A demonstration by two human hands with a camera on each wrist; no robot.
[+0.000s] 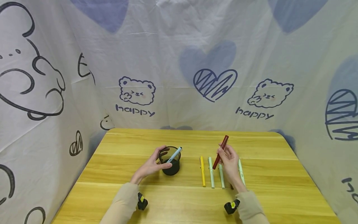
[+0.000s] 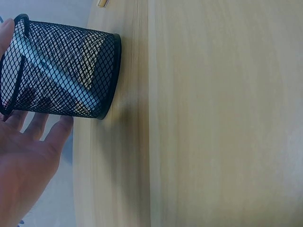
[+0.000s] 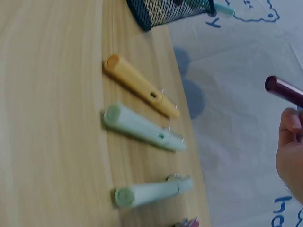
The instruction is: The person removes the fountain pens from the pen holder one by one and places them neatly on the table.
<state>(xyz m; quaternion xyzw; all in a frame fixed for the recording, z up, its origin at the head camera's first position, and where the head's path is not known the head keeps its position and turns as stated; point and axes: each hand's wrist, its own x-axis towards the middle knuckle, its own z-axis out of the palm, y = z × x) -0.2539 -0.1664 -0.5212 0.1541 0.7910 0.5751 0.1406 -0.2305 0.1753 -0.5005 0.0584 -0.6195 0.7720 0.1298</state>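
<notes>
A black mesh pen holder (image 1: 171, 168) stands upright on the table, with a light blue pen (image 1: 175, 154) leaning inside it. My left hand (image 1: 153, 165) holds the holder from the left, thumb in front and fingers round the back; in the left wrist view the fingers of the left hand (image 2: 26, 151) lie along the mesh. Raised over the row of pens, my right hand (image 1: 230, 161) pinches a dark red pen (image 1: 220, 152), tilted with its upper end to the right. Its lower end shows in the right wrist view as a dark red barrel (image 3: 286, 91).
Right of the holder lie a yellow pen (image 1: 202, 171), a pale green pen (image 1: 211, 173) and another pale green pen (image 1: 222, 176). A further pale pen (image 1: 241, 172) lies beyond my right wrist. A dark pen is mostly hidden below it. A printed cloth (image 1: 173, 105) hangs behind the table.
</notes>
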